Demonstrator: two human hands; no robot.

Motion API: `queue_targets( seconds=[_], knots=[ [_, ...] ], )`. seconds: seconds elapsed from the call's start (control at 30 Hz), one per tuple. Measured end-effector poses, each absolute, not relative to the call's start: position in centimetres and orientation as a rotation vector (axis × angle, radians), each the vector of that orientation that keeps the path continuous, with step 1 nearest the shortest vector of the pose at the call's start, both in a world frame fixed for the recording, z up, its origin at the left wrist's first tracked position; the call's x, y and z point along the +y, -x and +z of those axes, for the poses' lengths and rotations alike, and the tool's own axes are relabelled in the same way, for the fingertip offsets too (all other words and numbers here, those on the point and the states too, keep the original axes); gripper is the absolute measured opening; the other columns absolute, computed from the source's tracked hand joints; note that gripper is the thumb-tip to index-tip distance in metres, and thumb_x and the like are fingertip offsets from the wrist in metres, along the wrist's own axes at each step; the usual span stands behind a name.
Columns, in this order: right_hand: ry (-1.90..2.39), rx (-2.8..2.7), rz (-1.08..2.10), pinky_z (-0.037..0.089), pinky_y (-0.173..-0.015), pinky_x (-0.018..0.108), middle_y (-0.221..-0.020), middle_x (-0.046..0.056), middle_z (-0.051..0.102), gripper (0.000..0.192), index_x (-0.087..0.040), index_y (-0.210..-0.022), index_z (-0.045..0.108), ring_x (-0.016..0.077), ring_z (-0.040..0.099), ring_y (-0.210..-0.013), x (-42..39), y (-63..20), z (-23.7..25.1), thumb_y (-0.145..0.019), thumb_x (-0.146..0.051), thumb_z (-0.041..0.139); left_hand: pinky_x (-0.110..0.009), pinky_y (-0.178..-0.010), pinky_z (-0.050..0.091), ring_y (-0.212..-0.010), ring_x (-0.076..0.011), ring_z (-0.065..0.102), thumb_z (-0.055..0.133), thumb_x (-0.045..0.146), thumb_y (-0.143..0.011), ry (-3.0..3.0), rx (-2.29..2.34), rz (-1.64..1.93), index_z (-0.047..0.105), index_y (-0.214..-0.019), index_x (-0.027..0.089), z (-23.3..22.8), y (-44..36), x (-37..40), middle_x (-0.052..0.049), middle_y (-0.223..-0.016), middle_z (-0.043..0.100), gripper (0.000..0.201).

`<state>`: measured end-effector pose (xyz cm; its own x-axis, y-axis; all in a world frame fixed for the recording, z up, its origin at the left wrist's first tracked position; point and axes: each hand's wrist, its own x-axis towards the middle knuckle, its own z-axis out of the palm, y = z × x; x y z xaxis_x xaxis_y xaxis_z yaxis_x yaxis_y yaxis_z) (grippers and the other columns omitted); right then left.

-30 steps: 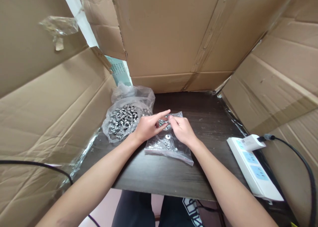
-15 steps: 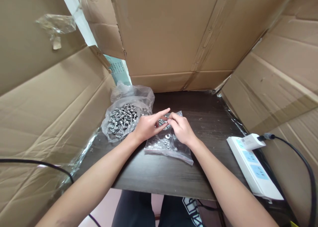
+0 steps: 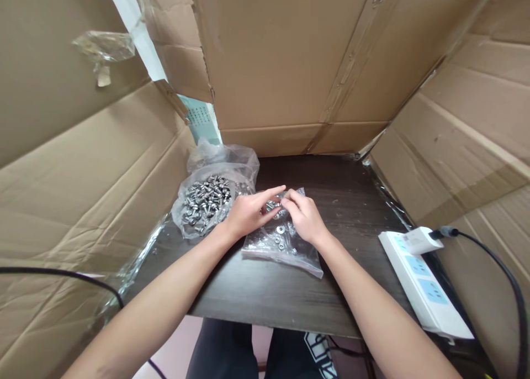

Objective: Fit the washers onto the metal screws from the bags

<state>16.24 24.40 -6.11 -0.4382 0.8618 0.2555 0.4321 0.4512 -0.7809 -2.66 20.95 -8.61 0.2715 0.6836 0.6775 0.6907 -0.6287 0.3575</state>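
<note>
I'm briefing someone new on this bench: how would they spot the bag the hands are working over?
On the dark wooden table walled in by cardboard, find the left hand and right hand meeting near the middle. Beneath them lies the flat clear bag, holding only a few washers, unlike the bulging bag of screws to its left.

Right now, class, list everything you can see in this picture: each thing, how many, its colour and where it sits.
table: one, dark wood, centre
open bag of screws: one, clear with silver screws, left rear of table
flat bag: one, clear, a few washers inside, centre, under the hands
small metal part: silver, between both hands' fingertips; count unclear
cardboard walls: brown, left, back and right
power strip: one, white, right edge
black cable: one, plugged into strip
left hand: pinching the part
right hand: pinching the part
</note>
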Motion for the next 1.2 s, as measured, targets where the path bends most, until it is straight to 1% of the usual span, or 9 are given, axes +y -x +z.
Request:
queue_targets(
  seconds=[0.07,0.2,0.4,0.5,0.67,0.8,0.97,1.1,1.2],
  knots=[
    [1.049,-2.067,0.865,0.034,-0.064,0.029,-0.065,-0.001,0.052,0.027,-0.023,-0.071,0.045,0.0167,0.05,-0.064,24.42,-16.28,-6.11,-0.092,-0.039,0.046,-0.019,-0.062,0.056,-0.059,-0.0073,0.069,0.063,0.03,-0.1,2.495,-1.352,-1.307,0.057,-0.143,0.021,-8.64,2.69,20.98,0.0,-0.106,0.081,0.044],
    [1.131,-2.092,0.858,0.033,-0.064,0.03,-0.062,0.0,0.053,0.037,-0.023,-0.067,0.046,0.0178,0.051,-0.063,24.46,-16.25,-6.24,-0.097,-0.044,0.04,-0.02,-0.064,0.058,-0.068,-0.0107,0.075,0.063,0.027,-0.099,2.48,-1.324,-1.217,0.057,-0.143,0.022,-8.58,2.73,21.06,0.0,-0.106,0.081,0.045],
    [1.069,-2.11,0.861,0.036,-0.065,0.03,-0.067,0.001,0.059,0.026,-0.023,-0.071,0.047,0.0186,0.054,-0.065,24.55,-16.26,-6.35,-0.094,-0.035,0.042,-0.022,-0.07,0.061,-0.083,-0.0146,0.078,0.064,0.026,-0.099,2.481,-1.295,-1.131,0.054,-0.147,0.025,-8.48,2.72,21.06,-0.002,-0.11,0.08,0.05],
    [1.107,-2.109,0.878,0.037,-0.067,0.031,-0.068,0.003,0.062,0.034,-0.022,-0.07,0.051,0.0206,0.058,-0.069,24.53,-16.31,-6.27,-0.097,-0.04,0.039,-0.022,-0.071,0.061,-0.084,-0.0147,0.078,0.063,0.026,-0.099,2.474,-1.277,-1.117,0.055,-0.147,0.024,-8.46,2.73,21.08,-0.002,-0.112,0.08,0.048],
    [1.055,-2.093,0.884,0.036,-0.065,0.03,-0.065,0.001,0.059,0.028,-0.023,-0.069,0.049,0.019,0.056,-0.065,24.51,-16.3,-6.19,-0.094,-0.037,0.043,-0.021,-0.069,0.06,-0.085,-0.0153,0.079,0.063,0.028,-0.101,2.468,-1.272,-1.12,0.054,-0.147,0.023,-8.26,2.78,21.1,-0.002,-0.112,0.08,0.047],
    [1.158,-2.071,0.851,0.036,-0.066,0.031,-0.062,0.002,0.059,0.039,-0.022,-0.065,0.052,0.0205,0.057,-0.066,24.55,-16.28,-6.21,-0.097,-0.043,0.04,-0.022,-0.073,0.061,-0.089,-0.016,0.079,0.063,0.028,-0.101,2.494,-1.267,-1.1,0.052,-0.15,0.024,-8.14,2.78,21.12,-0.002,-0.113,0.08,0.05],
    [1.083,-2.058,0.844,0.04,-0.071,0.03,-0.071,0.002,0.065,0.027,-0.022,-0.074,0.058,0.0204,0.06,-0.071,24.59,-16.31,-6.12,-0.093,-0.036,0.044,-0.025,-0.077,0.063,-0.091,-0.017,0.079,0.061,0.029,-0.102,2.513,-1.285,-1.085,0.049,-0.153,0.026,-8.2,2.77,21.14,-0.003,-0.118,0.078,0.052],
    [1.155,-2.06,0.85,0.036,-0.064,0.031,-0.057,0.002,0.056,0.041,-0.022,-0.061,0.052,0.0192,0.055,-0.062,24.63,-16.26,-6.19,-0.095,-0.043,0.042,-0.024,-0.075,0.063,-0.09,-0.0159,0.079,0.061,0.028,-0.102,2.526,-1.264,-1.082,0.049,-0.152,0.027,-8.27,2.72,21.15,-0.002,-0.124,0.077,0.051],
    [1.119,-2.018,0.855,0.037,-0.065,0.03,-0.06,0.001,0.056,0.034,-0.022,-0.064,0.051,0.0182,0.054,-0.063,24.64,-16.22,-6.23,-0.092,-0.041,0.045,-0.023,-0.075,0.063,-0.089,-0.0155,0.079,0.061,0.027,-0.102,2.508,-1.277,-1.09,0.05,-0.15,0.025,-8.29,2.72,21.18,-0.002,-0.121,0.077,0.05]
  ],
)
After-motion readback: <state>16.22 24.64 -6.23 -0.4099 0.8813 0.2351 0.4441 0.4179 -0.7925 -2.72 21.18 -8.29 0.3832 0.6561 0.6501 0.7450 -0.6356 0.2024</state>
